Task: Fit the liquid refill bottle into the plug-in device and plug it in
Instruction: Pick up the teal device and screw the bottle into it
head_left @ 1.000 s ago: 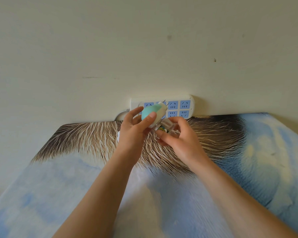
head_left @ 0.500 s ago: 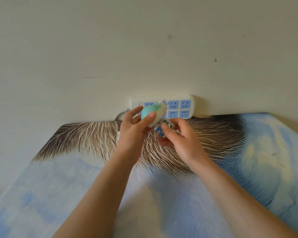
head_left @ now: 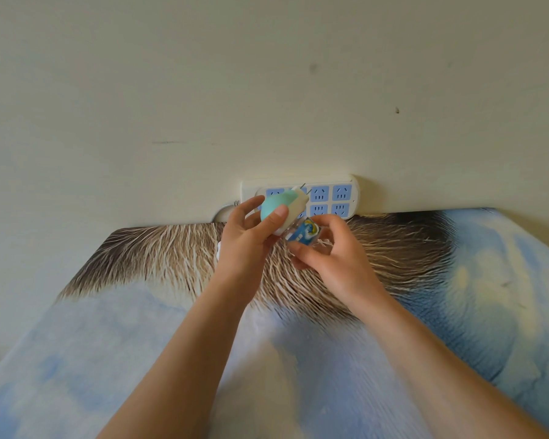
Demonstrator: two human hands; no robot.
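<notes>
The left hand [head_left: 246, 239] grips the plug-in device [head_left: 281, 209], a teal-and-cream shell, between thumb and fingers and holds it tilted, its open base turned down toward the right. The right hand [head_left: 330, 258] pinches the liquid refill bottle [head_left: 303, 236], small and clear with a blue label, and holds its top right at the device's base; whether the neck has caught inside is hidden by the fingers. The step in hand looks like seating the bottle, so plugging in is not yet done. Both are held above the patterned bedcover [head_left: 457, 280], just in front of the power strip [head_left: 339, 198] that lies against the wall [head_left: 267, 90]. The next move probably calls for pushing or twisting the bottle home while the left hand braces the shell, then turning the device's prongs toward a free blue socket.
</notes>
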